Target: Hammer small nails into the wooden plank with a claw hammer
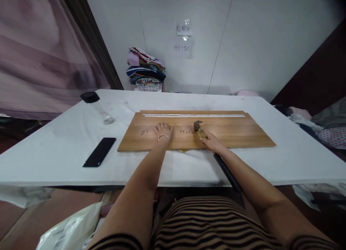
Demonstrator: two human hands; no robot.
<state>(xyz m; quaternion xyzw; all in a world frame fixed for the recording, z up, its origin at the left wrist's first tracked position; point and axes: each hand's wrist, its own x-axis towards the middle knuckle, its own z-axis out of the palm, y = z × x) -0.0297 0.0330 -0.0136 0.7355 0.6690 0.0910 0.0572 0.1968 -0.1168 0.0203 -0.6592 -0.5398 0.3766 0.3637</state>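
Observation:
A wooden board (229,132) lies flat on the white table. My left hand (163,131) rests on it with the fingers spread, holding nothing. In my right hand (211,141) is a claw hammer, gripped partway along its handle. The hammer head (197,126) is over the board, at the right end of a short row of nails (185,131) standing in the wood. Whether the head touches a nail I cannot tell. A few loose nails (143,132) lie left of my left hand. Two white strips (193,115) run along the board's far side.
On the table's left are a black phone (99,152) and a clear bottle with a black lid (98,107) lying on its side. Folded cloths (146,69) are stacked at the back against the wall. The table's front edge (189,182) is close to my body.

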